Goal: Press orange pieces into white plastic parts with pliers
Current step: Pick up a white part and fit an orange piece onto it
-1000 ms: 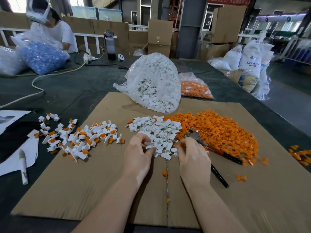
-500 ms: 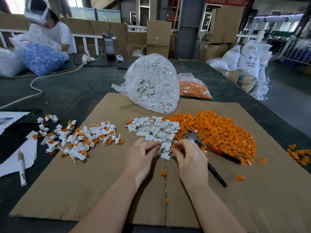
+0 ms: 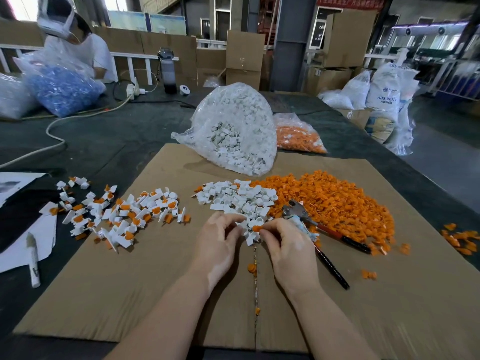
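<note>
Left hand [image 3: 220, 237] pinches white part [image 3: 245, 229], right hand [image 3: 283, 242] pinches orange piece [image 3: 256, 228]; misaligned seating could pop it loose.

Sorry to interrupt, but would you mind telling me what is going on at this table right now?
A person is fitting a small orange plastic piece, pinched in the right hand, onto a white plastic part gripped by the left hand. The red-handled metal pliers lie unused beside the loose orange pile. Finished white-and-orange parts are heaped on the left of the brown cardboard sheet.
</note>
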Demonstrator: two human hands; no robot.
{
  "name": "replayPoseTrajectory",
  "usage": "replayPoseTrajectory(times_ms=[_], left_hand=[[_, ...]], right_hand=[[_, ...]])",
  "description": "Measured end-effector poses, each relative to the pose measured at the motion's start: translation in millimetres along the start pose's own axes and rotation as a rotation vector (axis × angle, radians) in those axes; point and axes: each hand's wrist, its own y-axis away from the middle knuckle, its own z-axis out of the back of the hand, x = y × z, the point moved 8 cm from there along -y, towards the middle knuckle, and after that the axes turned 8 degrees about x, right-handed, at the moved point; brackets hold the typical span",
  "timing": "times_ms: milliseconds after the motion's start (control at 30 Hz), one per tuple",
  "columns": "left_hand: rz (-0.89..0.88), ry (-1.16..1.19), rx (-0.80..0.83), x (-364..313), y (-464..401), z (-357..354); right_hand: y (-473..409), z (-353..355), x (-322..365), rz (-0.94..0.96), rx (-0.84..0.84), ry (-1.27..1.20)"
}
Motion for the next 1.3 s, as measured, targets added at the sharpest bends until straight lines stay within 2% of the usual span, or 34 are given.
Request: replayPoseTrajectory(times_ms=[100,267,633,767,933,1133,1233,1300], left_hand=[[0.077,0.114,0.029,6.0,-0.9,-4.0],[0.107,0.213,0.046,5.1,1.6,-10.2],[0.067,0.153,0.104,1.3,5.0,-15.9],[0.105,0.249,0.102,3.5,5.6,-14.7],[0.112,0.321,0.103,2.7,4.9,-11.0],[0.084,0.215,0.095,1.1,5.4,-10.2],[0.081,0.201,0.04,2.9,5.5,-5.8],[0.021,0.129,0.086,-3.1,6.2,-7.8]], right_hand=[[-0.2,-3.3,1.7,0.013,0.036,0.028],[-0.9,-6.1,0.5,0.002,0.056,0.061],[0.0,-10.4,3.9,0.041,0.101,0.064],[-0.3,-13.9,2.2,0.054,0.119,0.061],[1.3,-5.8,5.2,0.088,0.053,-0.008],[2.1,-5.2,7.8,0.105,0.022,0.099],[0.4,-3.1,-6.4,-0.016,0.01,-0.088],[-0.7,-2.6,-16.6,-0.124,0.011,-0.271]])
